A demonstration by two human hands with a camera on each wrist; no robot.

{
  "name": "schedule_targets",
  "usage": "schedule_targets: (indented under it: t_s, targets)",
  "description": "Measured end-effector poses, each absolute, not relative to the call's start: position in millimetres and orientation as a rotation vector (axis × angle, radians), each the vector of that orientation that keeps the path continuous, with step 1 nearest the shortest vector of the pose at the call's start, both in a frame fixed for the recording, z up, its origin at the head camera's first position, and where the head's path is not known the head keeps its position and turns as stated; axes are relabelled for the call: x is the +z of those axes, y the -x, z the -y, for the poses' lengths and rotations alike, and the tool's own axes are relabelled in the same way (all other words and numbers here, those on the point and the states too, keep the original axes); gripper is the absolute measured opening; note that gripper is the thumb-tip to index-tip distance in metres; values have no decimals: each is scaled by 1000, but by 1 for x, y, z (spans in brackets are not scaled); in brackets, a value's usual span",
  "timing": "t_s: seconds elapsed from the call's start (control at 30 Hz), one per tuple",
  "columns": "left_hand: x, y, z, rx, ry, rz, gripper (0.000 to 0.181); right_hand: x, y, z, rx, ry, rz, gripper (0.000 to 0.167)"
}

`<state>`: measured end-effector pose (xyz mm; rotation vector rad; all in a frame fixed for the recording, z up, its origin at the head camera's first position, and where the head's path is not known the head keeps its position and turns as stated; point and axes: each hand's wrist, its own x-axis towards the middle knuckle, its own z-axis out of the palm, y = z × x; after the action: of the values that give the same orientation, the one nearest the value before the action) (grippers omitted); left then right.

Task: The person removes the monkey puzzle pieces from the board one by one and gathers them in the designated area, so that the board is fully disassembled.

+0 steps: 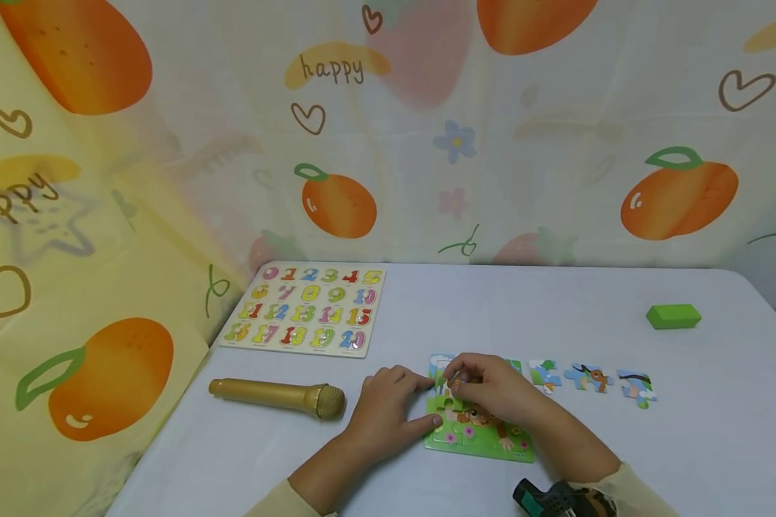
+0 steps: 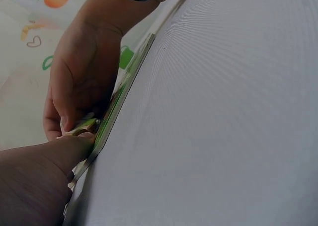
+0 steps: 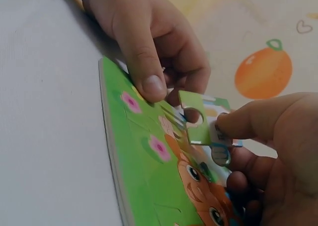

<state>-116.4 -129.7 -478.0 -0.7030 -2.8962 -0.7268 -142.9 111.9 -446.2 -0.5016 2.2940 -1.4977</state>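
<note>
My right hand (image 1: pixel 494 388) is over the jigsaw puzzle board (image 1: pixel 485 451), pinching a puzzle piece (image 3: pixel 198 136) between thumb and fingers. The piece is tilted just above the board, with a round notch and a rounded tab showing. My left hand (image 1: pixel 381 413) rests at the board's left edge, thumb (image 3: pixel 151 84) extended onto the green surface and the other fingers at the farther part of that edge. A cartoon animal face and pink flowers are printed on the board. My right hand hides part of its upper area.
Loose puzzle pieces (image 1: pixel 590 378) lie in a row right of the board. A green block (image 1: pixel 672 317) sits at the back right. Left of my hands lies a gold microphone (image 1: pixel 274 397), with a number board (image 1: pixel 304 310) behind it. Printed cloth (image 1: pixel 414 187) hangs behind the white table.
</note>
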Motion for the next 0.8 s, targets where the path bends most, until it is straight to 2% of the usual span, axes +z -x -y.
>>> schedule_targets:
  t_s: [0.37,0.8]
  targets:
    - [-479,116,130,-734,706,2892,49,-439,153,-128,-1536,569,-2217,16]
    - [-480,117,130,-716,698,2910,50,-433,148,-153,-1588,479,-2199,15]
